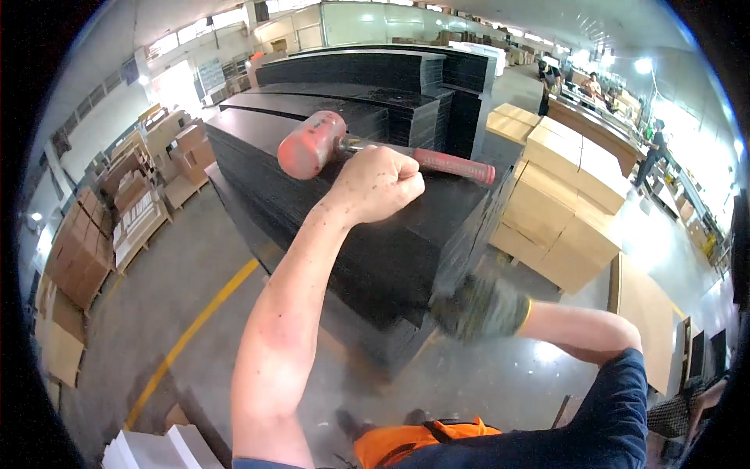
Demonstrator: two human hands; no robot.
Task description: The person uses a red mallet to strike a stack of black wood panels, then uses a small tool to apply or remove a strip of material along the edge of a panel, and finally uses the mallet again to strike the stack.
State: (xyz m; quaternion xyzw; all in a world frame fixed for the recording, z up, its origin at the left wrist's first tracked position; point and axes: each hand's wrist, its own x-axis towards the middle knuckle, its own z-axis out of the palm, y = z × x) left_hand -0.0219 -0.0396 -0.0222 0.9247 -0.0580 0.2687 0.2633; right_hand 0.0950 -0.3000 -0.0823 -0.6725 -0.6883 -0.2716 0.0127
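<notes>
Here my left hand [380,184] is fisted tight around the handle of a red mallet [312,144], arm stretched up and forward, the head raised over the stack of black panels [375,234]. My gloved right hand [480,307] sits blurred at the stack's near corner; its grip I cannot tell.

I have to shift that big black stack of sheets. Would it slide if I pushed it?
Probably not: the black sheet stack is tall and dense, so likely very heavy. Single sheets look thin and may flex. The mallet suggests edges get tapped.
</notes>
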